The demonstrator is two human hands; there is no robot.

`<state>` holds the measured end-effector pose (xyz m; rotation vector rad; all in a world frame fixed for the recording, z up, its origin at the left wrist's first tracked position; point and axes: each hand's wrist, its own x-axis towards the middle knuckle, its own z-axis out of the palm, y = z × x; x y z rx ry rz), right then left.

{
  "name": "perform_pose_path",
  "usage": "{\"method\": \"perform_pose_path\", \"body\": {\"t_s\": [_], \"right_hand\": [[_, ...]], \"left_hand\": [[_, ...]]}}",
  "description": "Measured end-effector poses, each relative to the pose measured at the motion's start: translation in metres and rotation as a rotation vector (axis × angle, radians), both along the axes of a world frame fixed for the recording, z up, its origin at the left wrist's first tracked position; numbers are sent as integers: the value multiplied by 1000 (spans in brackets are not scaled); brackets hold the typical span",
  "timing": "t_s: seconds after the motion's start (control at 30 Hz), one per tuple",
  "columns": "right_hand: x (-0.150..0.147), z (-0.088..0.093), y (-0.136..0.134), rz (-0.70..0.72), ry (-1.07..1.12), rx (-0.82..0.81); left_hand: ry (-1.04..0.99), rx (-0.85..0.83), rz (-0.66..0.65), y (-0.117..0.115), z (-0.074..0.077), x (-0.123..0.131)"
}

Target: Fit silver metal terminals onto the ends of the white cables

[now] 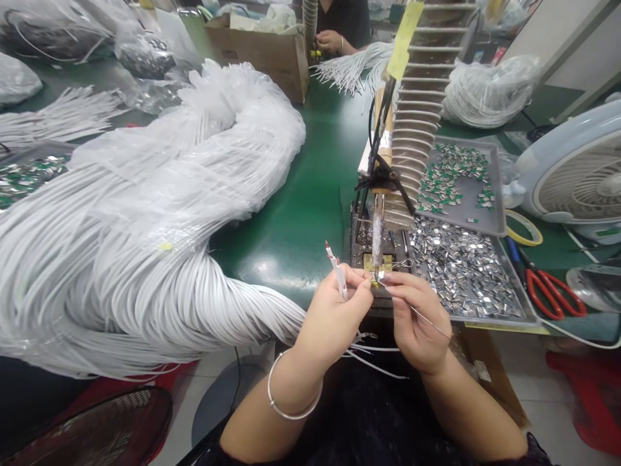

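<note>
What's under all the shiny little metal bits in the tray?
The gray metal tray shows at its rim, but the small silver metal pieces lie so thickly that they hide its floor. Whatever is beneath them cannot be seen.

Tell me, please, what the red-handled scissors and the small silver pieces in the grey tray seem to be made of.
The red scissor handles look like glossy moulded plastic, given their smooth shine; the small silver pieces look like stamped metal, glinting brightly.

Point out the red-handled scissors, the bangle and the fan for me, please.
Red-handled scissors [534, 291]: head view, on a red handle loop.
Bangle [291, 418]: head view, on its lower curve, around the left wrist.
Fan [582, 181]: head view, on its round grille.
</note>
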<state>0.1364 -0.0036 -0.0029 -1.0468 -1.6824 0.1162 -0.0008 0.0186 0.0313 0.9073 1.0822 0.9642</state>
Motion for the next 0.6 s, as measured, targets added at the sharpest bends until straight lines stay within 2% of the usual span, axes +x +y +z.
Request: {"method": "perform_pose_path", "body": {"t_s": [0.27,0.6], "right_hand": [[-1,2,1,10,-15,7],[-1,-2,-6,59,7,-27]], "left_hand": [[-1,9,-6,0,0,0],[-1,-4,-25,-4,-9,-2]]}}
